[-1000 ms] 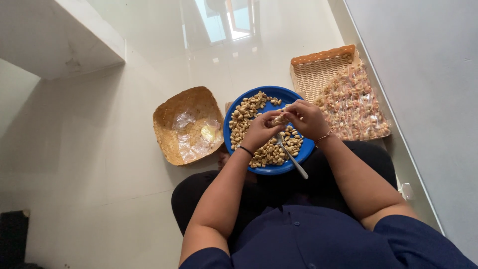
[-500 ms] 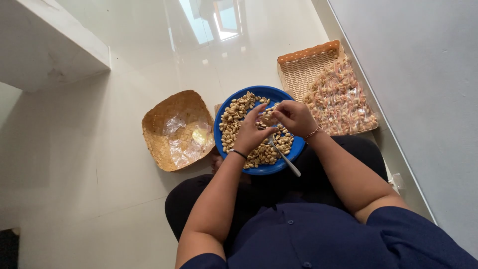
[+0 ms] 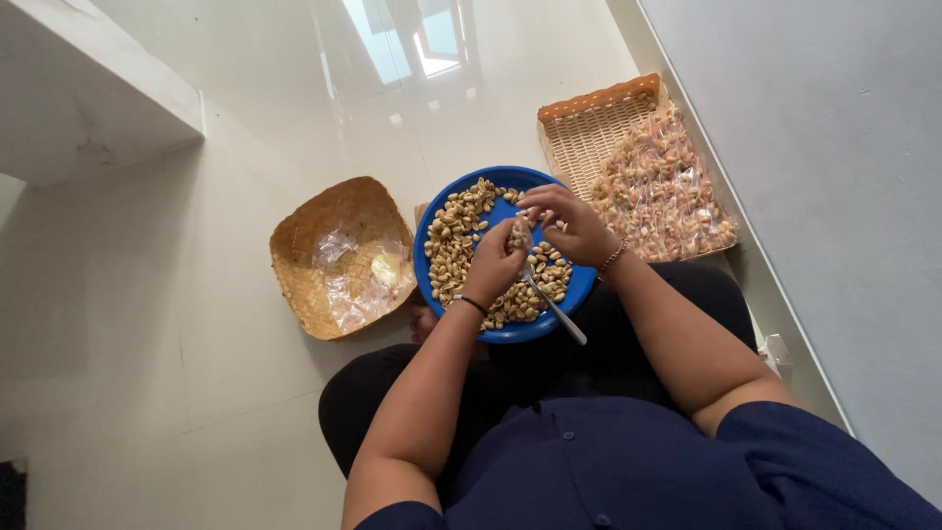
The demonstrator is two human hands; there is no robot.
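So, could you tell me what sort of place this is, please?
Probably a home floor used for small-scale snack packing: glossy pale floor tiles, a blue bowl of peanuts, and a woven tray of filled packets.

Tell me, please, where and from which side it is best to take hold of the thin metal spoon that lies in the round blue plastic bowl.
Probably grip the thin metal spoon by its handle end, which juts past the round blue plastic bowl's near rim, free of nuts. Come from the person's side; both hands cover the far end.
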